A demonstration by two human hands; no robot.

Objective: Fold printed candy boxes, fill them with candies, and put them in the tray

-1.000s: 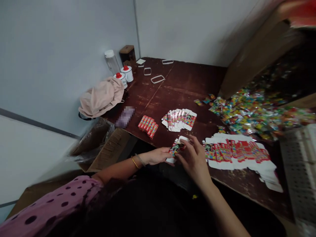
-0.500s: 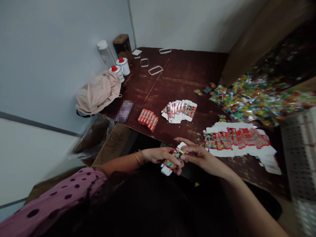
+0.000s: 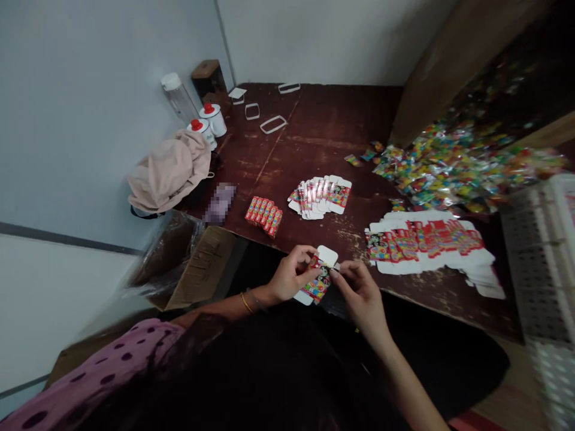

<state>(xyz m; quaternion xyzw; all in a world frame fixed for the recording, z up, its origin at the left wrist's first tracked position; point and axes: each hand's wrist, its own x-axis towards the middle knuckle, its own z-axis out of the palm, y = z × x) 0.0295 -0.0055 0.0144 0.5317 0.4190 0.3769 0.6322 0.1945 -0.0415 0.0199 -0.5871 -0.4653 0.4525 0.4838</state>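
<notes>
A small red printed carton (image 3: 320, 281) with white end flaps sticking out is held over the table's near edge. My left hand (image 3: 290, 275) is closed on its left side, thumb across the printed face. At the carton's upper right, my right hand (image 3: 360, 290) pinches the edge by a small white flap. Just beyond my hands lies a fanned stack of flat cartons (image 3: 320, 196). Left of that stands a group of filled-out red cartons (image 3: 264, 215). To the right, a longer row of overlapping flat cartons (image 3: 426, 244) lies on the table.
Many wrapped candies (image 3: 449, 170) spill from a large cardboard box (image 3: 431, 66) at the right. A perforated white basket (image 3: 536, 251) stands at the right edge. Two lidded mugs (image 3: 213, 121), a clear bottle (image 3: 179, 99) and a pink bag (image 3: 173, 170) are at the left. An open carton (image 3: 204, 263) sits below.
The carton is raised and turned so its printed face and upper flap show more. My left hand has shifted to its upper left; my right hand has moved to its right edge. The view has shifted slightly.
</notes>
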